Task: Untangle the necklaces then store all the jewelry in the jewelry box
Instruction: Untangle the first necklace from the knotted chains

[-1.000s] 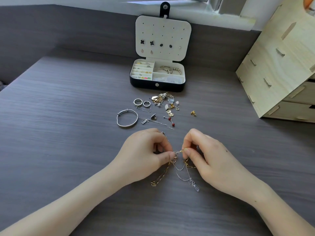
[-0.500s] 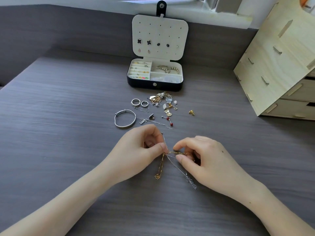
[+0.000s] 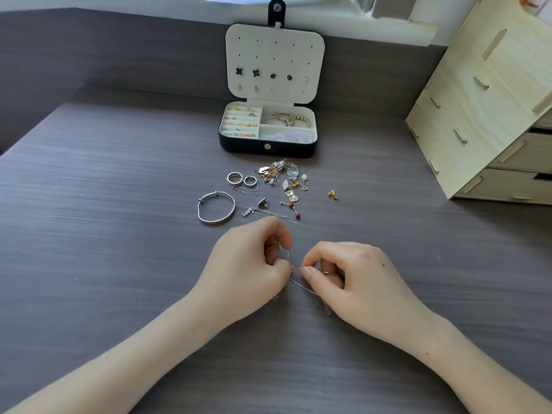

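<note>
- left hand [image 3: 251,264]: grip closed, pinching the silver chain [image 3: 303,286] at the knot.
- right hand [image 3: 358,279]: grip closed, pinching the gold chain [image 3: 298,268] just beside it.
- change vs 1 s ago: hanging loops are gone, hands sit lower, chains are drawn short near the table [image 3: 119,234].
- my read: knot is being worked and isn't free yet.
- jewelry box [image 3: 267,147] is open, well apart; loose pieces [image 3: 280,180] and bangle [image 3: 216,209] not yet stored.
</note>
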A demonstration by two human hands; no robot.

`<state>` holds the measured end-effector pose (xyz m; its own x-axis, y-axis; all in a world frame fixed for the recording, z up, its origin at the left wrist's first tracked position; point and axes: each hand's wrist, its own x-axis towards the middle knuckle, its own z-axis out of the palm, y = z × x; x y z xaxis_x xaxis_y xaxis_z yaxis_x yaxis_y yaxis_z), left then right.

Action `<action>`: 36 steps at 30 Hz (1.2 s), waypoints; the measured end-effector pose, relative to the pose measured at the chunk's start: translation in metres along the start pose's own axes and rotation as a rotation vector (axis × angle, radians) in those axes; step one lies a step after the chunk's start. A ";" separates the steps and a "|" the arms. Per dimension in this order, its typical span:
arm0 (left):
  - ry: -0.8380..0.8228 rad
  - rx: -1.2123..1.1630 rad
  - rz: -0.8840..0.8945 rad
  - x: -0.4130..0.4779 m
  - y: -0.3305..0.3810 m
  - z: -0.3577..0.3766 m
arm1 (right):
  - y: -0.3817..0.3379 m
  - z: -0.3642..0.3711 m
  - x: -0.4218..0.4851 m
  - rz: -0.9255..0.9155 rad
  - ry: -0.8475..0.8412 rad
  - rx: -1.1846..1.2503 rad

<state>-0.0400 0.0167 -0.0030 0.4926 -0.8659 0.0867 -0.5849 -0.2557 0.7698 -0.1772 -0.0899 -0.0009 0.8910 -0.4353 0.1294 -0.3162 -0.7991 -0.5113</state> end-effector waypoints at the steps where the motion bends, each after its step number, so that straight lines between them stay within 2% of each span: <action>1: 0.032 0.039 0.019 0.000 -0.001 0.001 | 0.000 0.000 0.000 0.005 -0.001 0.005; 5: 0.119 0.070 0.036 0.003 -0.002 0.006 | -0.001 0.000 -0.001 0.022 -0.004 0.019; 11: 0.142 0.062 0.060 0.003 -0.001 0.004 | 0.002 0.000 0.000 0.066 0.017 0.071; 16: 0.077 -0.002 0.012 0.005 -0.001 0.003 | 0.003 -0.001 0.002 0.109 0.024 0.157; 27: 0.024 -0.052 0.011 0.004 -0.004 0.002 | -0.002 -0.010 0.007 0.236 0.024 0.550; 32: 0.029 -0.061 -0.008 0.004 -0.004 0.002 | -0.006 -0.016 0.006 0.312 0.016 0.621; 36: 0.042 -0.067 -0.019 0.004 -0.003 0.002 | -0.009 -0.015 0.006 0.337 0.003 0.544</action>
<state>-0.0376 0.0131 -0.0060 0.5307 -0.8420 0.0971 -0.5313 -0.2412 0.8122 -0.1743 -0.0919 0.0173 0.7704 -0.6278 -0.1115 -0.3671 -0.2938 -0.8826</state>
